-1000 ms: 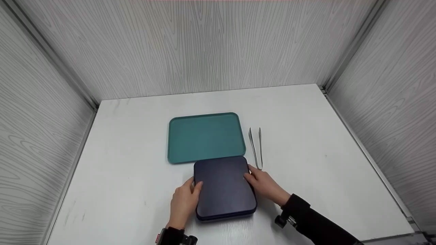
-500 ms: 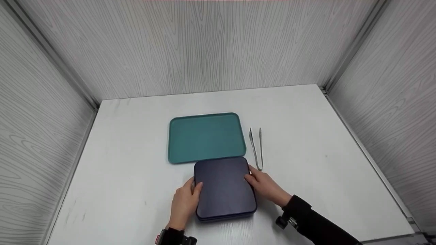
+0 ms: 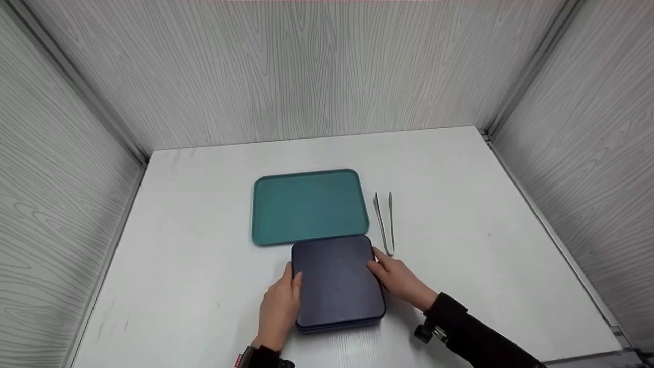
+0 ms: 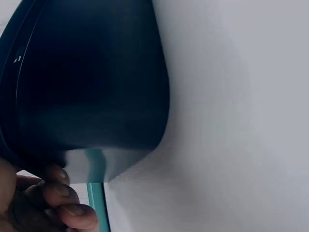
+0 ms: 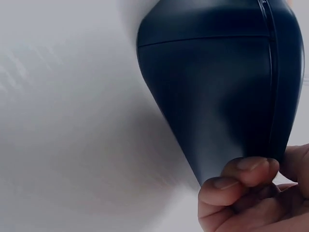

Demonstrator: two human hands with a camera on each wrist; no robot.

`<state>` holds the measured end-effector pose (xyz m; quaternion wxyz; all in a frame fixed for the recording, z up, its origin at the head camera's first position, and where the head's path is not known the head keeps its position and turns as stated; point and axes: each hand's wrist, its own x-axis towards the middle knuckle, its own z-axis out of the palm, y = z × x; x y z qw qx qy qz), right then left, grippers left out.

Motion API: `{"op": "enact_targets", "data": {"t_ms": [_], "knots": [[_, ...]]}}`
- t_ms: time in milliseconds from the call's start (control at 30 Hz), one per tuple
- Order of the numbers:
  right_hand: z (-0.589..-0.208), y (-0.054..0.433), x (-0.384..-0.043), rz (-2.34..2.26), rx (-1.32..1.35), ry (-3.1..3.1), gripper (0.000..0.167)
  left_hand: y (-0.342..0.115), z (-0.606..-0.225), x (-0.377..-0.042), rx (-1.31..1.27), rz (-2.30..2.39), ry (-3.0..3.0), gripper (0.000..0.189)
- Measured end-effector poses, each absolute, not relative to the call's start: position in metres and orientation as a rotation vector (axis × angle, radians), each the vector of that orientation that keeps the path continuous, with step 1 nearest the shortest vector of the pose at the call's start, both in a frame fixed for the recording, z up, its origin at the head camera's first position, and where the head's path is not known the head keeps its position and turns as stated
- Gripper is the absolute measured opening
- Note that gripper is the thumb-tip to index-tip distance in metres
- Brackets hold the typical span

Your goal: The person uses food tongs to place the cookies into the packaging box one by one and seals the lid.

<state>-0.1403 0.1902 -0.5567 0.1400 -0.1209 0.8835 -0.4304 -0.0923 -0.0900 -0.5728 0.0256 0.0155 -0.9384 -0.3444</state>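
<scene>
A dark navy tin box (image 3: 339, 281) with rounded corners and its lid on sits on the white table, nearest the person. At its left side, my left hand (image 3: 278, 309) holds it, the thumb along the lid's edge. My right hand (image 3: 401, 281) grips the opposite side near the far corner, thumb on top. In the left wrist view, curled fingers (image 4: 77, 215) reach the lid's rim. Fingertips (image 5: 224, 186) press the box's wall just under the lid in the right wrist view. The lid covers whatever is inside.
Just beyond the box lies a flat teal tray (image 3: 310, 207), its near rim right at the box's far edge. Metal tongs (image 3: 392, 220) lie to the right of the tray, close to my right hand. Wood-grain panels (image 3: 317, 71) wall in the table.
My left hand has shifted slightly, its fingers a little farther up along the box's side. The box and my right hand have stayed nearly still.
</scene>
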Motion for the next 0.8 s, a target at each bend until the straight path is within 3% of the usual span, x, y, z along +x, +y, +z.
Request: {"op": "enact_targets", "data": {"t_ms": [133, 233, 467, 800], "knots": [[-0.554, 0.190, -0.140, -1.174, -0.355, 2.723, 0.057, -0.091, -0.569, -0.092, 0.048, -0.960, -2.904, 0.056], [-0.550, 0.190, -0.139, -0.983, -0.530, 2.984, 0.054, -0.092, -0.563, -0.092, -0.021, -0.831, -2.819, 0.054], [-0.544, 0.182, -0.128, -0.544, -0.988, 3.145, 0.066, -0.087, -0.549, -0.093, -0.456, -0.557, -2.707, 0.057], [-0.555, 0.171, -0.119, -0.357, -1.036, 2.976, 0.077, -0.081, -0.562, -0.094, -0.636, -0.498, -2.927, 0.072]]}}
